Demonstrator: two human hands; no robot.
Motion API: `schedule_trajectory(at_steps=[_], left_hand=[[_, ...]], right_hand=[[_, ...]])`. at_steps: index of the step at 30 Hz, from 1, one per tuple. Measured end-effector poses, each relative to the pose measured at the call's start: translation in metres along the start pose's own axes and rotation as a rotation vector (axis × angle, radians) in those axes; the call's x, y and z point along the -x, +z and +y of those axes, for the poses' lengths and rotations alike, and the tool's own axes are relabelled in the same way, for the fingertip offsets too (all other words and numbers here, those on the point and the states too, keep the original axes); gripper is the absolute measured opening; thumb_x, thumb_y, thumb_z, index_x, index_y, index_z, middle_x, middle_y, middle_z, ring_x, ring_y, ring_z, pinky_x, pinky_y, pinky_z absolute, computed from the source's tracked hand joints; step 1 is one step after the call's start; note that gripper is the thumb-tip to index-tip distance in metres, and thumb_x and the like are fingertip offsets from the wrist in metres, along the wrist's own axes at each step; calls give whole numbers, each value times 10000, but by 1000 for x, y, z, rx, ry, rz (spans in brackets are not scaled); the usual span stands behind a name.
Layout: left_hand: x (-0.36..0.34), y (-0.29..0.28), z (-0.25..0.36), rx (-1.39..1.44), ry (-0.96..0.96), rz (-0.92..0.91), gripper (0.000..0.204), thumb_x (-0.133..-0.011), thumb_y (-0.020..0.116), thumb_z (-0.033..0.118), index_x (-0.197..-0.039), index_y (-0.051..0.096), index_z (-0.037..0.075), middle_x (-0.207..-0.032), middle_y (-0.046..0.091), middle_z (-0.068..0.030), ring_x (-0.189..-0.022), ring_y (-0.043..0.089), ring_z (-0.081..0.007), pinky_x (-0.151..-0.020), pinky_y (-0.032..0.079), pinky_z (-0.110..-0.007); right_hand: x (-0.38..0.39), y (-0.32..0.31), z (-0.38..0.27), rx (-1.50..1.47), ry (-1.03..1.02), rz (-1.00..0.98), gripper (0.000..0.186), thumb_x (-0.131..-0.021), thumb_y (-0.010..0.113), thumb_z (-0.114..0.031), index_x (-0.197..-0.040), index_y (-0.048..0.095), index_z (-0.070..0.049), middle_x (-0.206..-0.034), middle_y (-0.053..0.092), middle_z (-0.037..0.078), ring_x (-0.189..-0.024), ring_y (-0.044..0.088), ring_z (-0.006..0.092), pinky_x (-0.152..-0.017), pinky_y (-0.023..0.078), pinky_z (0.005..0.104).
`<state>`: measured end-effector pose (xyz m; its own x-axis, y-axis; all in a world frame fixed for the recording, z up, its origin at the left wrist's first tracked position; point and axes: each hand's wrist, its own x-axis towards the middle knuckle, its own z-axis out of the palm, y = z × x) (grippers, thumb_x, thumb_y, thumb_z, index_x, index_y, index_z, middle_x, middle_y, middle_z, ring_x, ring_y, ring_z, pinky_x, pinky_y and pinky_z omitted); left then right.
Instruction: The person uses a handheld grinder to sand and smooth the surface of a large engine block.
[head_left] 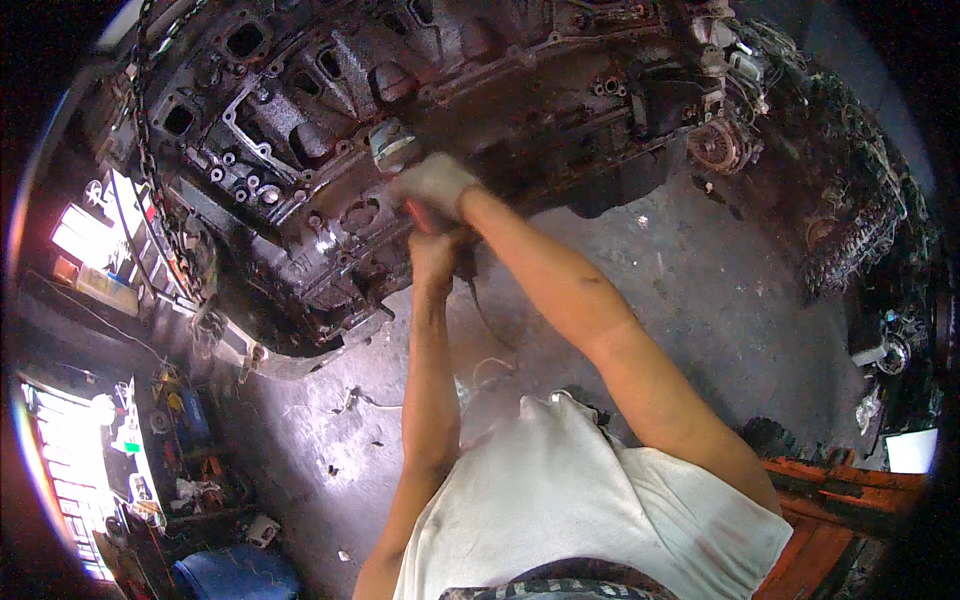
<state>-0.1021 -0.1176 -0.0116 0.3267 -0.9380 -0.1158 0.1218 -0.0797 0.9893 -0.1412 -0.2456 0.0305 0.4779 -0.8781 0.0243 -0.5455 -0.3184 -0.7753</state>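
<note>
Grease-dark metal spans the top of the head view: an engine block [540,125], with your red power tool [424,216] up at its near side, contact unclear. Your left hand [434,256] grips the tool's red body; your right hand [436,184] wraps it nearer the rounded head. A loosened grip could let that head skid on the slick casting, and the dangling cord [479,308] could snag. Below spreads a stained grey floor [700,300]; a chain [145,140] hangs leftward, near bright windows [66,470].

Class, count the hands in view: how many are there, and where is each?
2: the right hand grips the red tool nearer the engine block; the left hand grips it lower in the picture.
</note>
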Motion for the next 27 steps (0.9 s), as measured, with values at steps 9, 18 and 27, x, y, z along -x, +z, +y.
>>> schedule_trajectory(at_steps=[9,18,27], left_hand=[[-12,16,4,-77,33,-180,158,-669,730,85,-761,629,8,-631,609,-67,-469,554,-176,-415,425,-306],[-23,9,-47,-97,102,-83,217,-698,743,118,-859,630,26,-726,630,-66,-590,593,-165,-526,474,-315],[11,-33,-86,271,180,-12,490,-615,675,-33,-1093,566,-22,-894,651,-96,-683,643,-208,-593,529,-327]], right_hand=[[26,-37,10,103,-165,12,325,-736,644,-459,-908,740,-200,-984,710,105,-899,689,284,-783,534,366],[26,-11,34,-190,138,70,589,-536,785,-483,-881,725,-9,-960,697,218,-896,695,304,-771,543,374],[64,48,1,-87,145,57,495,-556,754,-405,-838,725,1,-939,695,235,-913,694,329,-792,545,386]])
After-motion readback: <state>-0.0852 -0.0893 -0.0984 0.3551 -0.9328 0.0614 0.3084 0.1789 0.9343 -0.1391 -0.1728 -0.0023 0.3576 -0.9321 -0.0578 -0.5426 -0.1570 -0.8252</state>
